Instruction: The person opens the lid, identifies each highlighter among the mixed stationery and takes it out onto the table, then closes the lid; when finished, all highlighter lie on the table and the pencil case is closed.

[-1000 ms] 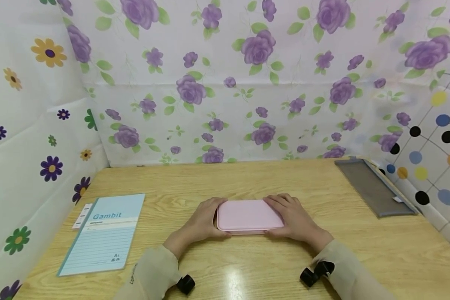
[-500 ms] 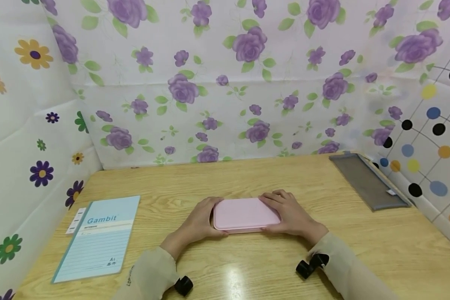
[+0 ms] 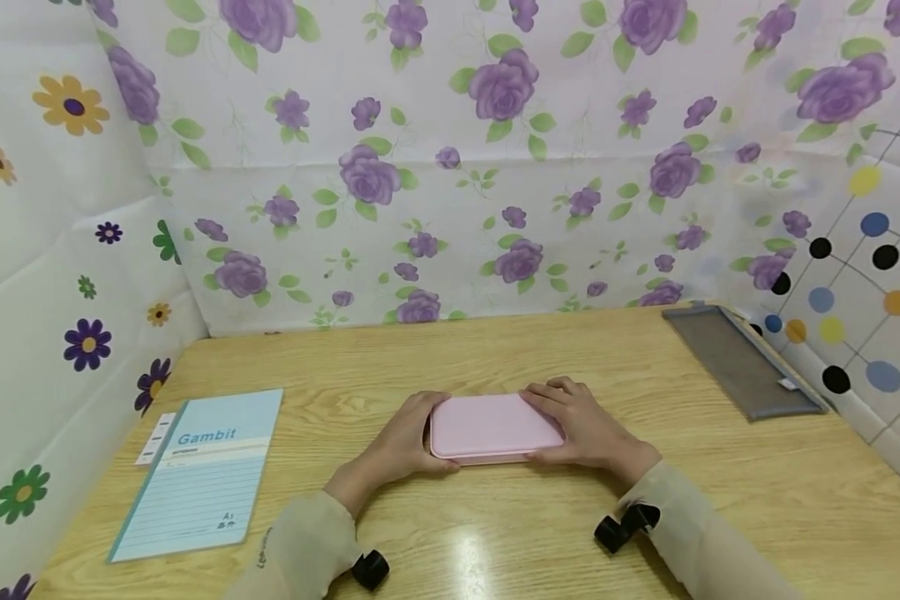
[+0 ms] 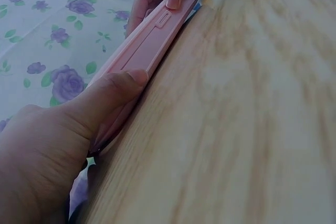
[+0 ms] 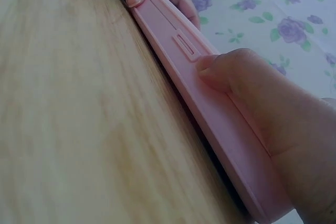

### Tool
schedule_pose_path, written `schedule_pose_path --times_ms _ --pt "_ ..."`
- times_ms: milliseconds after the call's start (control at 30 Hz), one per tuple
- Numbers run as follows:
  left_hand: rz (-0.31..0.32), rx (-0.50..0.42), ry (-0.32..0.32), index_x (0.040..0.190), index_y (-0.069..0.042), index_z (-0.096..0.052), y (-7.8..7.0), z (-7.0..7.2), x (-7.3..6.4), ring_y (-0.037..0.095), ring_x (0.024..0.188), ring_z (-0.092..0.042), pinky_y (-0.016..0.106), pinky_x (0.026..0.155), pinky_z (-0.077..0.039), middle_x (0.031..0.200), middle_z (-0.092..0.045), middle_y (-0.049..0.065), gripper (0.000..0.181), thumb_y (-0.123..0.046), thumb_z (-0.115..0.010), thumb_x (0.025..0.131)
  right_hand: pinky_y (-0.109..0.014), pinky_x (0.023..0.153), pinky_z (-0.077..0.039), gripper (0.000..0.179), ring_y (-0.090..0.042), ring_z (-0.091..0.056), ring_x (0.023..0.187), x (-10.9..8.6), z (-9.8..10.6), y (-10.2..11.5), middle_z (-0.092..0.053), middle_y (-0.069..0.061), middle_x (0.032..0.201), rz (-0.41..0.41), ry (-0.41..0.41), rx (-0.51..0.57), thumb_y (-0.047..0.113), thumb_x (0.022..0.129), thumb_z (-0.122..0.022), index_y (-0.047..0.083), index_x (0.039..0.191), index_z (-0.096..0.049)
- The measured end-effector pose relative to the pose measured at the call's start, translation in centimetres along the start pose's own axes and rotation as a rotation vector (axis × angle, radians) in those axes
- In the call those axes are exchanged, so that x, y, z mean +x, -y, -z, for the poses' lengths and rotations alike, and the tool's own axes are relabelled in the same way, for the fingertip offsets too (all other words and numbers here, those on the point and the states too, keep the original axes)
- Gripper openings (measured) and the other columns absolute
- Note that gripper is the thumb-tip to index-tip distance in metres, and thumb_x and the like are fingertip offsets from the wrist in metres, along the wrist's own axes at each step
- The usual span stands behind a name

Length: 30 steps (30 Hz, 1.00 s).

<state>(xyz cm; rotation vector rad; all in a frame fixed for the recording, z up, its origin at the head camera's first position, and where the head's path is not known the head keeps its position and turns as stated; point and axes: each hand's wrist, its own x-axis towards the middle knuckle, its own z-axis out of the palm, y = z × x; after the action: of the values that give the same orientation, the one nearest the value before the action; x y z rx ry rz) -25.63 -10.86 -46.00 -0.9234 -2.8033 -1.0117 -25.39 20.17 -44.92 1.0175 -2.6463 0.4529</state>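
- Head: the left hand (image 3: 403, 437) and right hand (image 3: 588, 427) grasp opposite ends of a closed pink case (image 3: 495, 425), held between them at the middle of the wood-grain table (image 3: 450, 358). A light-blue Gambit notebook (image 3: 195, 475) lies left; a grey mesh pouch (image 3: 742, 362) lies far right.
- Left wrist: the left thumb (image 4: 116, 88) presses the case's near long side.
- Right wrist: the right thumb (image 5: 231, 69) presses that same side, just beside a small latch (image 5: 186, 45).
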Motion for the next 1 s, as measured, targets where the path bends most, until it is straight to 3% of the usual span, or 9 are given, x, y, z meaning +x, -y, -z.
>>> schedule_pose_path --times_ms 367,633,1000 --pt "-0.006 -0.013 -0.008 0.141 -0.003 -0.041 -0.12 0.12 -0.05 0.031 0.131 -0.044 0.048 0.108 -0.040 0.141 -0.046 0.016 0.098 -0.037 -0.090 0.063 -0.052 0.091 -0.043 0.088 -0.027 -0.049 0.115 0.23 -0.01 -0.34 -0.059 -0.009 0.134 0.050 -0.014 -0.018 0.066 0.073 -0.069 0.009 0.138 -0.053" --pt "-0.023 -0.021 -0.003 0.141 -0.003 -0.040 -0.26 -0.19 0.28 0.031 0.130 -0.044 0.047 0.108 -0.041 0.140 -0.046 0.016 0.097 -0.039 -0.089 0.065 -0.053 0.095 -0.041 0.088 -0.028 -0.046 0.119 0.11 0.75 -0.42 -0.058 -0.011 0.136 0.026 0.040 -0.012 0.059 0.071 -0.074 0.008 0.140 -0.051" --pt "-0.042 -0.012 -0.017 0.142 -0.003 -0.040 0.00 -0.07 -0.12 0.031 0.130 -0.045 0.048 0.108 -0.041 0.139 -0.047 0.016 0.099 -0.036 -0.090 0.063 -0.053 0.090 -0.044 0.079 -0.029 -0.051 0.113 0.43 0.63 -0.31 -0.061 -0.011 0.131 0.041 0.004 0.019 0.055 0.073 -0.073 0.009 0.135 -0.056"
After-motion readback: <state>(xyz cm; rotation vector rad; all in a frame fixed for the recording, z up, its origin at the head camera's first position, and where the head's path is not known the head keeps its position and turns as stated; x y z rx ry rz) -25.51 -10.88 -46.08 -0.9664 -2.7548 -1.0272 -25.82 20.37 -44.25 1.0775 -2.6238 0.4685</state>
